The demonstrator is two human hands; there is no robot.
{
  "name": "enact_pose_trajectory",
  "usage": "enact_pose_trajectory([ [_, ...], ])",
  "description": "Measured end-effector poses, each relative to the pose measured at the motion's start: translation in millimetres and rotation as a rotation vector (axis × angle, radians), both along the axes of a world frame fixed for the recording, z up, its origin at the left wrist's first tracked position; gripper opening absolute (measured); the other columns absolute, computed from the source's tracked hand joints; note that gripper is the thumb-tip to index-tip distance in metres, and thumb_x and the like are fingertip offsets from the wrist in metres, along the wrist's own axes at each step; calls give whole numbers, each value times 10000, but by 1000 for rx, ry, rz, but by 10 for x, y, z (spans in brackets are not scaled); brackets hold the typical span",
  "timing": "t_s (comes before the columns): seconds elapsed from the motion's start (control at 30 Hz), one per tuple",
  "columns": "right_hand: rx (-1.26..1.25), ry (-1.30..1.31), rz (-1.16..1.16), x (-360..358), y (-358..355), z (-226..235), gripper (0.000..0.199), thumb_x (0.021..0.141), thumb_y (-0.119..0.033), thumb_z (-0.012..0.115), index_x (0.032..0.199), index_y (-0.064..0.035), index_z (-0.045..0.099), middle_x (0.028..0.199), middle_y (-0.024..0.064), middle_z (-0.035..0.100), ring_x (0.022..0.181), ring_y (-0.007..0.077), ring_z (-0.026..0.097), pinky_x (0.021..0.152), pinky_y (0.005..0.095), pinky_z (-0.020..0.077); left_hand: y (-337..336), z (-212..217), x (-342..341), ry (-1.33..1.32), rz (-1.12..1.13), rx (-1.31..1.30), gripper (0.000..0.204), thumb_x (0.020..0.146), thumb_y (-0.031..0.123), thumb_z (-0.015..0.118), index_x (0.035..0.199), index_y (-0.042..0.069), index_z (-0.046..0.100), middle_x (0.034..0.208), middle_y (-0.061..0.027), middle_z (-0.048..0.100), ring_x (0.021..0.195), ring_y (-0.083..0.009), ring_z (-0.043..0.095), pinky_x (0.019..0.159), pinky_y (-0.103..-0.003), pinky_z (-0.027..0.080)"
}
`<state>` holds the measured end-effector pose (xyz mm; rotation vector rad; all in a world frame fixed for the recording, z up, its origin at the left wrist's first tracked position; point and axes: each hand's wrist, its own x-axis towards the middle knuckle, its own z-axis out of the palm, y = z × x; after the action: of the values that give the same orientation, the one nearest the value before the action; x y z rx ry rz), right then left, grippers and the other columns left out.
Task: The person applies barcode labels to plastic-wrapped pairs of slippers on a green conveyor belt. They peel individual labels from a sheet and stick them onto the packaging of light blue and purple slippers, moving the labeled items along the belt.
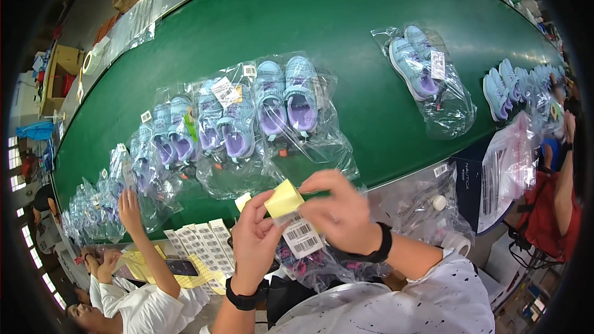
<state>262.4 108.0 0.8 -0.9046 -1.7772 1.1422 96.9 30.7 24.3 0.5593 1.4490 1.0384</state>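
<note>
A strip of white barcode labels (303,239) with a yellow backing (285,198) is held up in front of me. My left hand (255,238) pinches its left side between thumb and fingers. At the strip's right edge, my right hand (339,210) has curled fingers closed on the backing, slightly blurred by motion. Just beyond my hands, bagged light-blue shoes with purple linings (288,96) lie on the green conveyor belt (346,86). Below the strip, a clear bag with dark and pink shoes (309,266) is partly hidden.
More bagged shoes (422,65) lie right of centre, with a further row (516,86) beyond. Left of me are barcode label sheets (201,244) and a phone (180,267). A co-worker's hand (130,210) reaches toward the left shoes. Plastic bags (510,154) sit at right.
</note>
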Motion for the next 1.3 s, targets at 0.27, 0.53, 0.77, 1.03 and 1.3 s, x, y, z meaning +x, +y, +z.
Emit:
enact_pose_trajectory([
  [0.27, -1175, 603, -147, 891, 1870, -1349, 106, 897, -48, 641, 987, -11, 598, 1006, 125, 624, 1029, 263, 607, 982, 399, 480, 40, -46, -43, 58, 9, -27, 495, 873, -103, 592, 1330, -60, 405, 1253, -208, 569, 1064, -233, 647, 851, -280, 548],
  [0.53, -1284, 681, 49, 449, 2511, -1868, 113, 921, -65, 619, 1000, -13, 558, 1132, 157, 619, 1095, 296, 609, 978, 430, 497, 151, -123, -7, 55, 59, -71, 494, 871, -105, 593, 1325, -63, 400, 1275, -215, 553, 1065, -251, 647, 860, -282, 552],
  [0.77, -1142, 454, -26, 470, 2640, -1748, 74, 914, -74, 631, 940, -10, 604, 995, 133, 650, 909, 239, 658, 828, 363, 550, 279, -211, 43, 59, 71, -73, 494, 864, -118, 575, 1322, -60, 401, 1261, -202, 579, 984, -182, 666, 801, -246, 545],
  [1.03, -847, 151, -193, 298, 2582, -1741, 55, 877, -45, 653, 891, 8, 652, 814, 94, 676, 692, 150, 654, 656, 286, 556, 334, -253, 144, 41, 59, -62, 494, 860, -127, 575, 1319, -61, 406, 1265, -199, 578, 959, -163, 667, 784, -234, 544],
  [1.3, -346, -204, -371, 647, 2548, -1450, 278, 822, -13, 630, 1093, 49, 621, 824, 144, 709, 724, 234, 693, 673, 329, 541, 307, -138, 225, 44, 61, -78, 550, 860, -129, 570, 1368, -50, 376, 1297, -205, 551, 1021, -197, 656, 829, -248, 538],
])
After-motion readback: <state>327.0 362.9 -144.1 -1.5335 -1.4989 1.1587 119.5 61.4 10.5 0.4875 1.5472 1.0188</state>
